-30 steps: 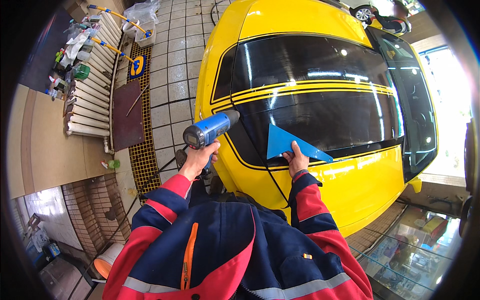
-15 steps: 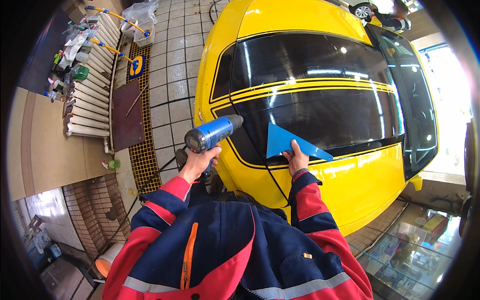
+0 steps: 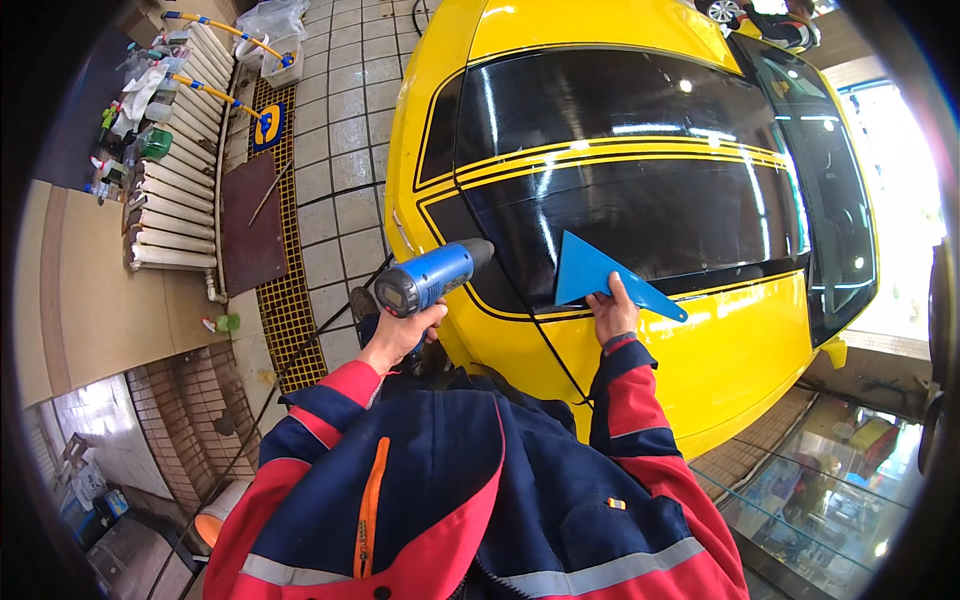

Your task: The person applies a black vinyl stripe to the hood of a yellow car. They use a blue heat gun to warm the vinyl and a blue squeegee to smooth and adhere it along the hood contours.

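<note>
My left hand [image 3: 397,335] is wrapped round the grip of a blue heat gun [image 3: 430,277]. The gun's dark nozzle points right, over the near corner of a yellow car [image 3: 690,370]. Between the thumb and fingers of my right hand [image 3: 613,312] is a blue triangular squeegee [image 3: 590,272]. Its wide edge lies over the glossy black film [image 3: 650,215] on the car's hood, beside the panel seam; whether it touches cannot be told. Yellow and black stripes [image 3: 620,148] run along the middle of the black area.
Along the left wall stands a white radiator [image 3: 180,205] with bottles and rags above it. A yellow floor grate [image 3: 290,335] and a dark red mat [image 3: 253,225] lie before it. A black cable [image 3: 345,308] crosses the tiles. A glass display case [image 3: 820,500] stands at lower right.
My right hand and the squeegee have shifted right across the hood's edge. The heat gun has moved a little right and down, still in my left hand.
</note>
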The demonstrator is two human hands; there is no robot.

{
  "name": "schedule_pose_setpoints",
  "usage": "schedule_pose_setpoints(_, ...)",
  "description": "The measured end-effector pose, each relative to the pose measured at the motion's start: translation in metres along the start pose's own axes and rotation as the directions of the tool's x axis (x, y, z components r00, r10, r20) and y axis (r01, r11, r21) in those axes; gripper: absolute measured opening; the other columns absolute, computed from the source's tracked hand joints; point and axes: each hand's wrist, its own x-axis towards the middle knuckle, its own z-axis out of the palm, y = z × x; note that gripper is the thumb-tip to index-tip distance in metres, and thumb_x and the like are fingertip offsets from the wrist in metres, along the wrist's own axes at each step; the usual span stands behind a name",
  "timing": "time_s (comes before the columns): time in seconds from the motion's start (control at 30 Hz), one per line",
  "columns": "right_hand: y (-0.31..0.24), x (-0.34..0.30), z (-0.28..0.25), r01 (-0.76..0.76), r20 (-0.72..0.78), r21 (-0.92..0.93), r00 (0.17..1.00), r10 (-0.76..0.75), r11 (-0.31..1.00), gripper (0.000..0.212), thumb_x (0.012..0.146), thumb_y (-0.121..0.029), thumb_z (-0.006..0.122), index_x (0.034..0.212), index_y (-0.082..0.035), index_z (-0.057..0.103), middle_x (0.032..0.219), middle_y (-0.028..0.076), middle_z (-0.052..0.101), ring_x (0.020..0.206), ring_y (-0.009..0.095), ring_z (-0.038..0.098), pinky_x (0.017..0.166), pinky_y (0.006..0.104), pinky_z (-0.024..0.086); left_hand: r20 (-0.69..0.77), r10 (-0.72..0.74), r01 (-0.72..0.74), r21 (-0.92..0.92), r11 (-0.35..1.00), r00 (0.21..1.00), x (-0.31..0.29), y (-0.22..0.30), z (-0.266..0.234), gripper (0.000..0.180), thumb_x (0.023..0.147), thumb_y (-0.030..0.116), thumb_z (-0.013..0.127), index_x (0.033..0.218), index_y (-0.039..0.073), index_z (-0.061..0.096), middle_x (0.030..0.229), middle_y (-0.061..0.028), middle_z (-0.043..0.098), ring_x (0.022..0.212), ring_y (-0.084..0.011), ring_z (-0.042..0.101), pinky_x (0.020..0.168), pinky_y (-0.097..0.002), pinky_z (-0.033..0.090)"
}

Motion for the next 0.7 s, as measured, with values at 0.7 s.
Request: schedule_pose_setpoints(0.7, -0.006, -0.021, -0.026, 0.012, -0.018, -0.148, 1.0, -0.014, 0.989, 0.033, 0.106, -0.023, 0.073, 0.132, -0.004, 0.066, 0.119, 0.016, 0.077, 0.091, 0.025, 0.077, 0.081, 0.0321, 0.066, 0.056, 0.039, -0.043, 0.065, 0.997, 0.998, -0.011, -0.018, 0.01, 0.025, 0.094, 0.016, 0.079, 0.113, 0.003, 0.071, 0.087, -0.0039, 0.069, 0.066, -0.0119, 0.067, 0.062, -0.0287, 0.059)
